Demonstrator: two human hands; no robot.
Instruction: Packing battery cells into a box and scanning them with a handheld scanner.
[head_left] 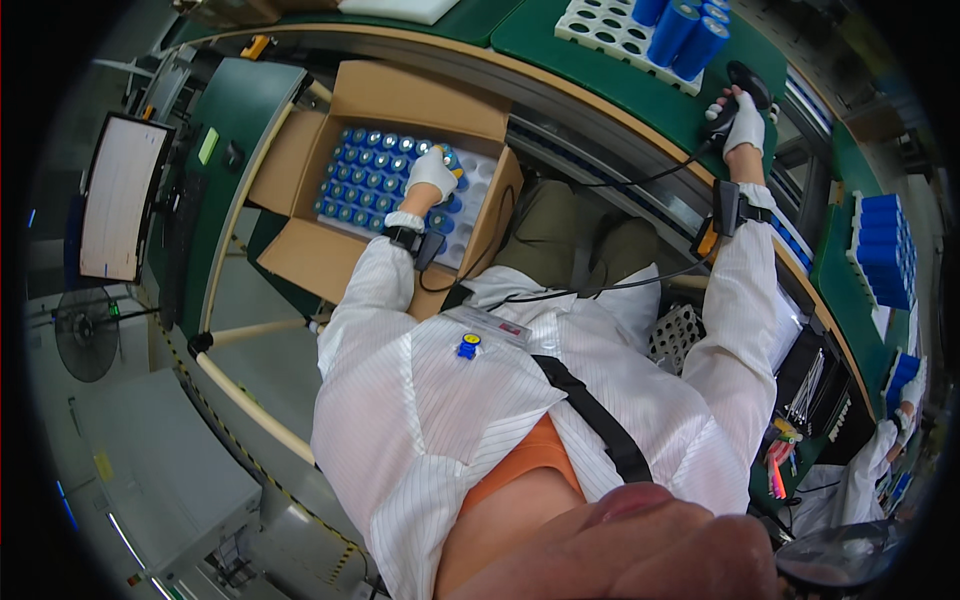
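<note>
My left hand [430, 176], in a white glove, reaches into an open cardboard box [418, 92]. Its fingers are closed around the top of a blue cylindrical battery cell [449, 157], partly hidden by the glove. Several rows of like blue cells [362, 172] stand upright in the box, left of this hand. To its right a white tray with round holes [477, 183] shows. Over the green bench, my gloved right hand [744, 122] grips a black handheld scanner [748, 86], whose cable runs off to the left.
A holed white tray [610, 38] bearing blue cells lies on the green bench [540, 45]. More blue cells [882, 250] stand at far right, near another person's gloved hand [908, 408]. At left are a monitor [125, 198], a mouse [234, 154] and a fan [86, 333].
</note>
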